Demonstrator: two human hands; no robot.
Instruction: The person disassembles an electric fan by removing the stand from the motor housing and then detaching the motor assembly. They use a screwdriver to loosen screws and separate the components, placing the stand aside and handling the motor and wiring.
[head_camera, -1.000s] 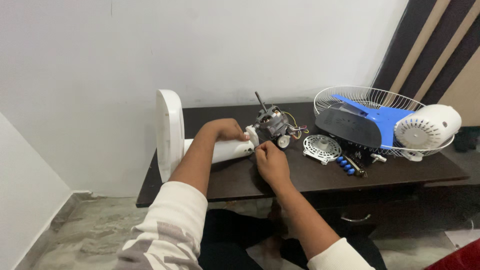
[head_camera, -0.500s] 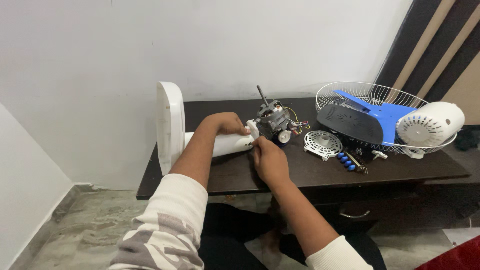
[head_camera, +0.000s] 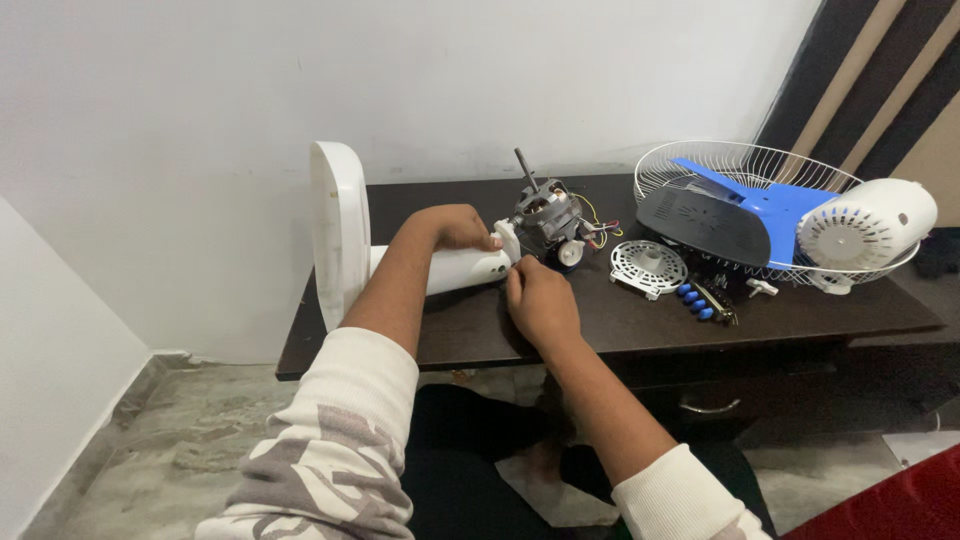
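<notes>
Head view, looking down across the dark table (head_camera: 640, 335), whose near edge runs just under my wrists. I read the scene from its largest parts to its smallest. The white fan stand (head_camera: 440, 270) lies on its side, its round base (head_camera: 338, 235) upright at the table's left end beyond my left forearm, so the neck points toward my fingers. At the far right, well apart from both hands, the wire guard (head_camera: 745, 190) cradles a blue blade (head_camera: 765, 205), a dark grey cover (head_camera: 705, 225) and a white motor housing (head_camera: 868, 232), seemingly parked there to keep the middle free. The bare motor (head_camera: 548, 222), shaft up and wires trailing, sits at the stand's neck, just beyond my fingertips. My left hand (head_camera: 458, 228) is curled over the top of the neck joint, apparently steadying it. My right hand (head_camera: 540, 300) is closed in a pinch at the joint's near side; what it pinches is hidden, so I cannot tell. Right of that hand lie a white vented disc (head_camera: 648, 268), then a blue-keyed switch strip (head_camera: 705, 303). Open tabletop remains between my right hand and the disc, and along the near edge.
</notes>
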